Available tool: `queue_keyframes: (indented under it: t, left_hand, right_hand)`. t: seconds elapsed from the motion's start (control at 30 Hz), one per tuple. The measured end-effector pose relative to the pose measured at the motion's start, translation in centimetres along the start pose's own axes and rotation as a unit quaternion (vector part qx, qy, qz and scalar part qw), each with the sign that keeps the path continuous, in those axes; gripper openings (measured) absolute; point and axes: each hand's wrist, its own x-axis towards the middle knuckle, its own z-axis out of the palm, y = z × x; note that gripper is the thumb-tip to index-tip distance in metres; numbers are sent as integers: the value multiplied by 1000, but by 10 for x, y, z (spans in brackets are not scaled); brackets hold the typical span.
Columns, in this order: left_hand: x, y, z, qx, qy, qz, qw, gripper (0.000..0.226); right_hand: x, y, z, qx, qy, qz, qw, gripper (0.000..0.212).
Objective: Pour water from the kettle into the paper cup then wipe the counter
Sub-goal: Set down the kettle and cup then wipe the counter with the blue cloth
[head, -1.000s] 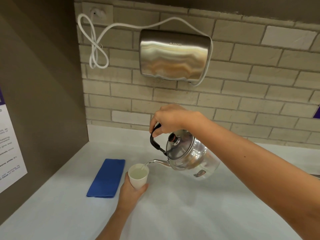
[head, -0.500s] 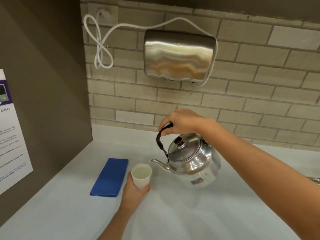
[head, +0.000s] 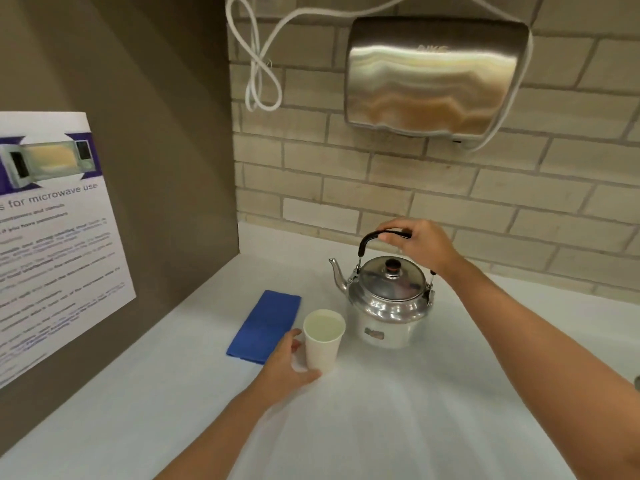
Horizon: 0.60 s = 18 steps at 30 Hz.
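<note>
A shiny steel kettle (head: 388, 303) stands upright on the white counter (head: 398, 410), its spout pointing left. My right hand (head: 420, 242) is closed around its black handle from above. Just left of the kettle stands a white paper cup (head: 322, 341) with water nearly up to its rim. My left hand (head: 287, 362) wraps the cup's lower left side. A folded blue cloth (head: 265, 323) lies flat on the counter to the left of the cup, partly behind my left hand.
A steel hand dryer (head: 433, 76) with a looped white cord (head: 258, 74) hangs on the brick wall above the kettle. A brown side wall at the left carries a microwave-use poster (head: 52, 230). The counter stretches toward me and to the right.
The kettle went from tilted and pouring into the cup to level, then was set upright on the counter right of the cup. The cup has stayed on the counter in my left hand.
</note>
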Motion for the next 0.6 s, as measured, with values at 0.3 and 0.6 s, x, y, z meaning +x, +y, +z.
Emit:
queue_keyframes:
  t: [0.3, 0.6]
  left_hand:
    - [1, 5, 18, -58, 51, -2, 997, 69]
    - [-3, 3, 21, -54, 72, 8, 996, 54]
  right_hand:
    - [22, 21, 56, 8, 12, 48, 999, 21]
    - [25, 26, 75, 22, 5, 47, 999, 18]
